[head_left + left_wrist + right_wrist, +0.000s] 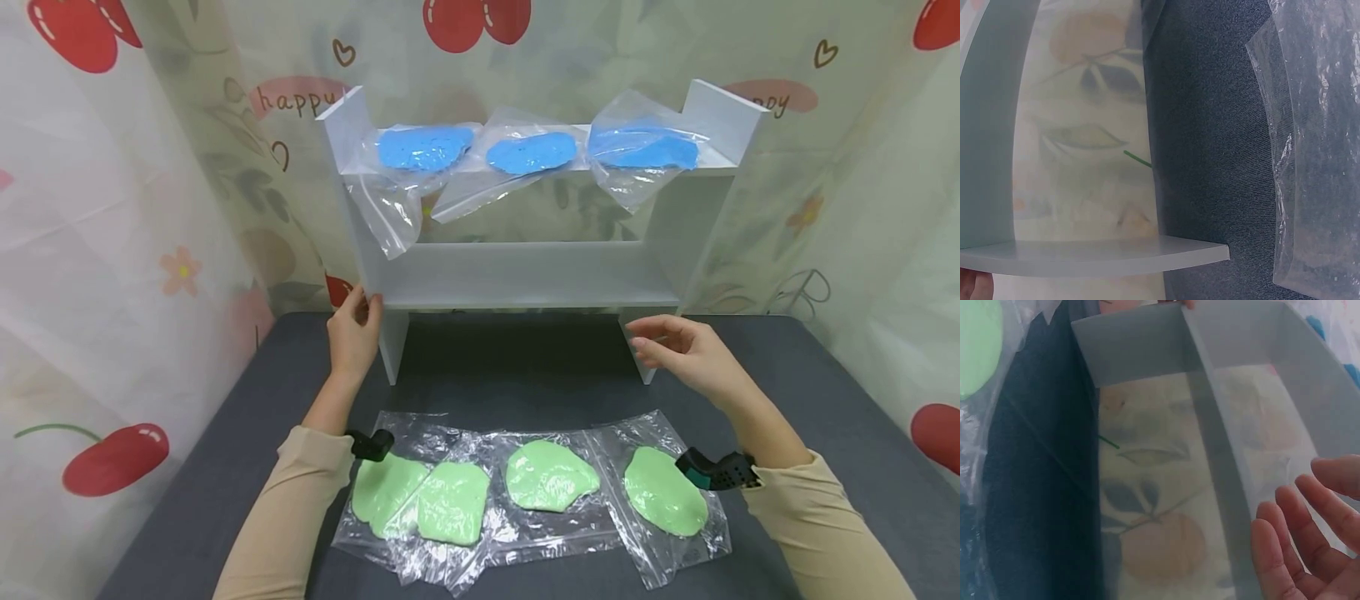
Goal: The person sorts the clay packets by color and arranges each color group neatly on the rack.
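A small white two-tier shelf (pixel 517 275) stands on the dark table. My left hand (pixel 355 337) holds the edge of its left side panel, level with the lower board. In the left wrist view only a bit of the fingers (pixel 975 284) shows, beside that panel (pixel 1097 256). Near the right side panel, my right hand (pixel 686 354) hovers with loosely bent fingers and nothing in them. The right wrist view has these fingers (pixel 1307 531) spread apart in front of the shelf. Clear bags with flat blue slabs (pixel 426 148) lie along the top board, their corners hanging over its front.
Clear zip bags with several flat light-green slabs (pixel 551 475) lie on the table (pixel 517 358) in front of the shelf, some overlapping. A printed cloth (pixel 195 167) hangs behind and at both sides. Thin cord (pixel 806 287) lies behind the table's right rear.
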Motion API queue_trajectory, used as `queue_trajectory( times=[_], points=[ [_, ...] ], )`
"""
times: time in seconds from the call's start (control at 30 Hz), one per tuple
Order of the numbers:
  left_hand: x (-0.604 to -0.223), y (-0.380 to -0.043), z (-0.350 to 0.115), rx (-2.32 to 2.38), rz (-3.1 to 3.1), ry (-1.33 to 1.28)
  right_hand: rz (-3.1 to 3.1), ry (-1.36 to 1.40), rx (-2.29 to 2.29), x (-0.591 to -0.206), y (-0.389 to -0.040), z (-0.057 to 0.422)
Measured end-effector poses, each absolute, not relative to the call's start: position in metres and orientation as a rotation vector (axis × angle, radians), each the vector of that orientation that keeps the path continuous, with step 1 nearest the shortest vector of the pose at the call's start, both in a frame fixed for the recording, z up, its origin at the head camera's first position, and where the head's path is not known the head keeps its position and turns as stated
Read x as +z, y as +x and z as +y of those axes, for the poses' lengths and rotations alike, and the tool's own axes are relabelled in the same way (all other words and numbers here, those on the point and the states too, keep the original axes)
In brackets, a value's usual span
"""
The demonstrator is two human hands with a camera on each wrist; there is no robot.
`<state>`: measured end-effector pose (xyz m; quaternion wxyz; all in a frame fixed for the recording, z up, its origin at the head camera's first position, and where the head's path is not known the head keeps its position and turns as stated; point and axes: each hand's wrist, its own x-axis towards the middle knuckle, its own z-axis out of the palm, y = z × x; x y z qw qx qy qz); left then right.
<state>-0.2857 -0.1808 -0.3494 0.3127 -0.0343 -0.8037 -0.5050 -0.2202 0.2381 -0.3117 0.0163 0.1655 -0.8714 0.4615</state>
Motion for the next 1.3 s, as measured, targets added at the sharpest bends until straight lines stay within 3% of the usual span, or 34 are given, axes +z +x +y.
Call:
queue_trajectory(
  times=[1.3],
  points=[
    [-0.352,-0.287,-0.181,-1.341,-2.119,-0.081,-3.2,0.546,1.417,-0.4,-0.212,0.312]
  ],
)
